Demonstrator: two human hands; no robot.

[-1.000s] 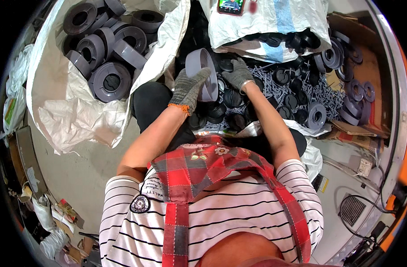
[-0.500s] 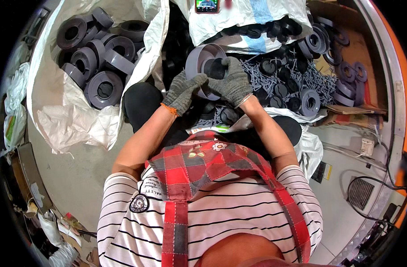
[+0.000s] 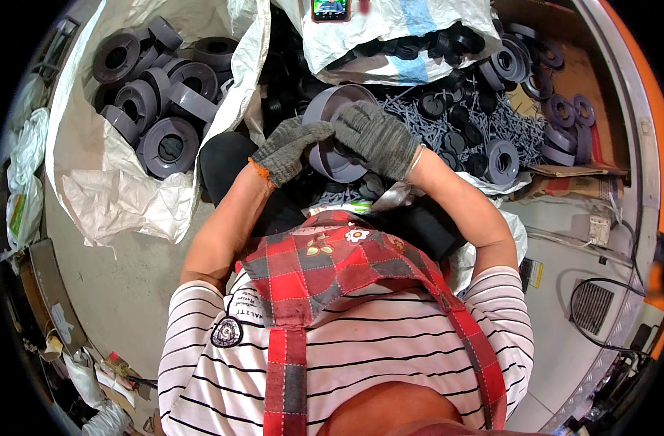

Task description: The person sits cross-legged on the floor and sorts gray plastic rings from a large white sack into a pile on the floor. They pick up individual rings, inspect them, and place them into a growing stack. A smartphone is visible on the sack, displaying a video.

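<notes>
A grey plastic flanged ring [image 3: 338,168] is held upright above my lap, its open side tilted toward me. Gripping its left rim is my left hand [image 3: 292,149], in a grey knitted glove with an orange cuff. My right hand [image 3: 379,140], gloved the same way, lies over the middle of the ring with its fingers curled inward. The back of that hand hides its fingertips and whatever is under them, so the black cap seen there earlier does not show. Loose grey screw-like pins [image 3: 484,109] and black round caps [image 3: 431,107] lie just beyond the right hand.
At left, a white woven sack [image 3: 74,138] holds several grey rings, one with a black cap inside. A second white sack [image 3: 375,43] of black caps lies ahead, with a phone [image 3: 330,10] on top. More grey rings [image 3: 561,138] are stacked by cardboard at right.
My right hand has turned palm-inward over the ring's middle, covering the black cap that showed in its grip. The right elbow has swung outward; the left hand keeps its hold on the rim.
</notes>
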